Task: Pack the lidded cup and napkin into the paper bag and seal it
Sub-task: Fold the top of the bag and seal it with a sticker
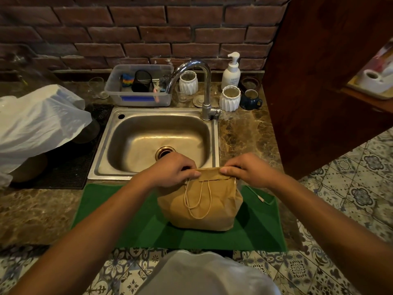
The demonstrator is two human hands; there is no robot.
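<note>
Both my forearms reach forward, converging from the lower corners. My left hand (174, 170) is curled, knuckles up, thumb pointing right and pressed against the fingers in a pinch. My right hand (247, 168) mirrors it, thumb pointing left, fingers folded over. The hands are apart, level with each other.

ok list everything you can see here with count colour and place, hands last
paper bag: one, brown, top folded over, on the green mat
green mat: one, counter's near edge
sink: one, steel, behind the mat
faucet: one, chrome, behind the sink
plastic tub: one, clear, behind the sink
ribbed pots: two, white, by the faucet
pump bottle: one, white, by the wall
mug: one, dark blue, right of the pots
plastic bag: one, white, far left
left hand: pinching the bag's folded top
right hand: pinching the folded top too
</note>
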